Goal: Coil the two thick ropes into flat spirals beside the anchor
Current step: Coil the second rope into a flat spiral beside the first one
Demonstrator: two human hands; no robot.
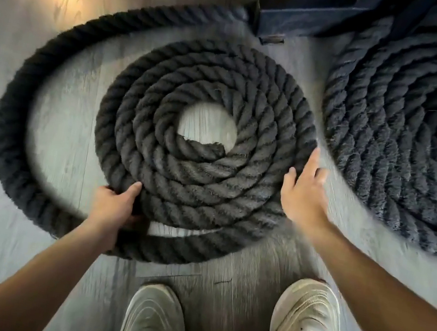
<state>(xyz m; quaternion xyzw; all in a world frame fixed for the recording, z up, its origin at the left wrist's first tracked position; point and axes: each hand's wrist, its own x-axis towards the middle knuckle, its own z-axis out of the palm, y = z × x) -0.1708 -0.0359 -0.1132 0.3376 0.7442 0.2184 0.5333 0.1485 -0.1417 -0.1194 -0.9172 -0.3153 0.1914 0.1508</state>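
Grey wood floor (41,226) under everything. Finished rope coil (402,141) lies flat at right, by black anchor base (313,18). Middle rope spiral (205,135) half done; loose tail (43,59) loops wide at left, waiting for more turns. Left hand (116,204) grips outer turn, likely to pull it snug. Right hand (303,189), fingers straight, holds nothing, touches spiral edge, likely steadying it. Sneakers (305,317) near.

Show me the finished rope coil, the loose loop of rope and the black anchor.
finished rope coil (389,151), head view, on its wound rings at right.
loose loop of rope (19,107), head view, on its far left curve.
black anchor (313,18), head view, on its dark base at top.
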